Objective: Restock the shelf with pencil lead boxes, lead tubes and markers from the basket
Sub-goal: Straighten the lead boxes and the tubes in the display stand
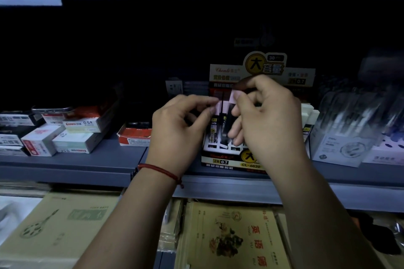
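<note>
A: Grip?
B: Left hand [181,129] and right hand [266,120] both pinch pink-capped dark plastic lead tubes [229,116], upright, caps up.
A: Where?
B: Just above the black-and-yellow cardboard display box [227,160] at the grey metal shelf [87,164] front edge. Slots straight below, right hand nearer.

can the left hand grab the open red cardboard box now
Likely not yet: the left hand pinches a pink-capped lead tube. The open red cardboard box sits close beside it, path unobstructed.

Pink-capped dark lead tubes [228,116] upright over display box [227,162].
</note>
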